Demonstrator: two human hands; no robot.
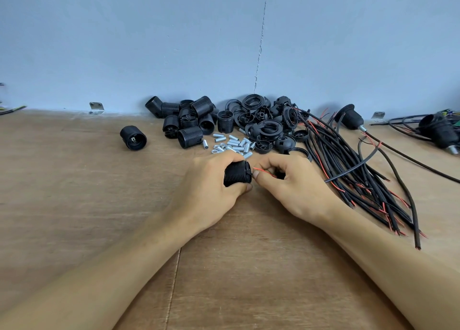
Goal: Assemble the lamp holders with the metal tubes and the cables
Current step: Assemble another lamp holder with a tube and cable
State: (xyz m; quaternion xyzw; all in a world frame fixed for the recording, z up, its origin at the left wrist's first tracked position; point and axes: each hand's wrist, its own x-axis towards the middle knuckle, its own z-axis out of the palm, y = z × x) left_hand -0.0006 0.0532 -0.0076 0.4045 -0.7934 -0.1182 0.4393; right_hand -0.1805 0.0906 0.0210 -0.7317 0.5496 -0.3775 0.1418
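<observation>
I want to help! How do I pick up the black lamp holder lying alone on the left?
Come from above and pinch the lone lamp holder across its round sides. It lies on its side, open end toward us, apart from the pile, so both sides look free.

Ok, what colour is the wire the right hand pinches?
The wire is red; head view shows it.

Wall: pale blue-grey wall [124, 43], plain and matt, filling the upper part of the frame.
Crack: thin dark crack [260, 43] running down the wall from top centre-right to the desk edge.
Desk: brown wood-grain desk [62, 192] butted against the wall.
Seam: board seam [174, 280] at lower centre.
Brackets: small metal left bracket [96, 106] and right bracket [378, 115] where wall meets desk.
Light: even, with soft shadows.
</observation>
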